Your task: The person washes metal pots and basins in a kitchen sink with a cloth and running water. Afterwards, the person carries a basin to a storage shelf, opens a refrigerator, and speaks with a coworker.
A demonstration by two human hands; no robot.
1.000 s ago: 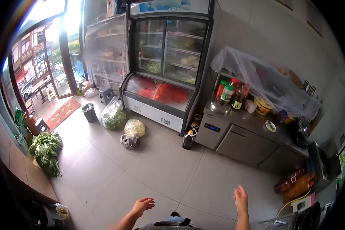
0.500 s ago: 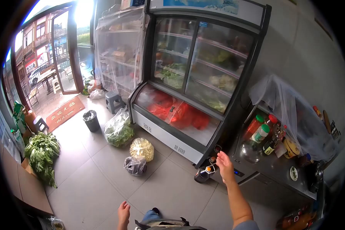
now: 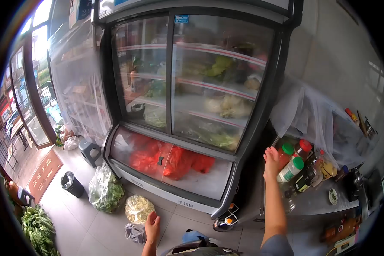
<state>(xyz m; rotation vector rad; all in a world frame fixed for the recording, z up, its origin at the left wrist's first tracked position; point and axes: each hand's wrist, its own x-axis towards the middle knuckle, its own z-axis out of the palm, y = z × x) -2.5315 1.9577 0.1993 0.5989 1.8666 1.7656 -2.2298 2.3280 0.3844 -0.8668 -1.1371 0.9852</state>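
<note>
My right hand (image 3: 271, 164) is raised at the left edge of the steel counter (image 3: 305, 213), fingers apart and holding nothing. Close beside it stand a red jar with a green lid (image 3: 284, 154) and a white bottle with a green cap (image 3: 291, 170). Lower down, my left hand (image 3: 152, 225) is empty, its fingers loosely bent apart. In the view it overlaps the edge of a bag of pale yellow food (image 3: 138, 208) on the floor. The display fridge (image 3: 170, 85) rises ahead with its glass doors closed; red bags (image 3: 175, 162) lie in its lower case.
A bag of greens (image 3: 106, 190), a black bin (image 3: 72, 184) and a grey stool (image 3: 88, 151) stand left of the fridge. Dark bottles (image 3: 225, 222) are on the floor by its right corner. Leafy vegetables (image 3: 38, 228) lie at the lower left.
The fridge and counter appear larger and nearer, while the doorway has shifted left. My right hand has risen from low in the view to beside the jars. My left hand remains low and empty.
</note>
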